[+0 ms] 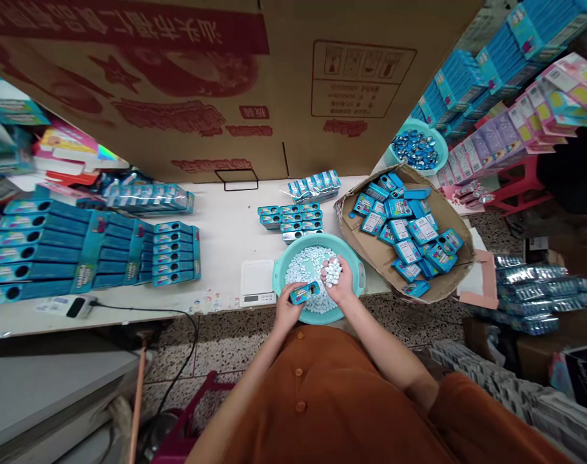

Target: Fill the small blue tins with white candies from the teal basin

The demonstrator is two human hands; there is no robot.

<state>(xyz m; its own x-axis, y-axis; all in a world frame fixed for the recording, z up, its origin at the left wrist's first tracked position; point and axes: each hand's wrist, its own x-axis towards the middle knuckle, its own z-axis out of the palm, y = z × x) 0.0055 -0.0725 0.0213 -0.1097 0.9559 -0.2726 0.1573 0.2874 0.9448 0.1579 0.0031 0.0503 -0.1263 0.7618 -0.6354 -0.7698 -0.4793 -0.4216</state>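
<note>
My left hand (287,309) grips a small blue tin (305,292) over a round teal basin (317,240). The basin is heaped with small white mint-like candies (305,270). My right hand (340,287) is cupped just to the right of the tin, holding a handful of the same white candies (332,272) above the basin. Both hands are over the basin, and the tin and the handful are close but apart. The tin's opening is partly hidden by my fingers.
A white digital scale (257,282) stands left of the basin. Stacked blue tins (290,219) lie behind it, and a cardboard tray of blue tins (399,235) sits right. Blue display boxes (46,248) fill the table's left. A large carton (177,84) hangs overhead.
</note>
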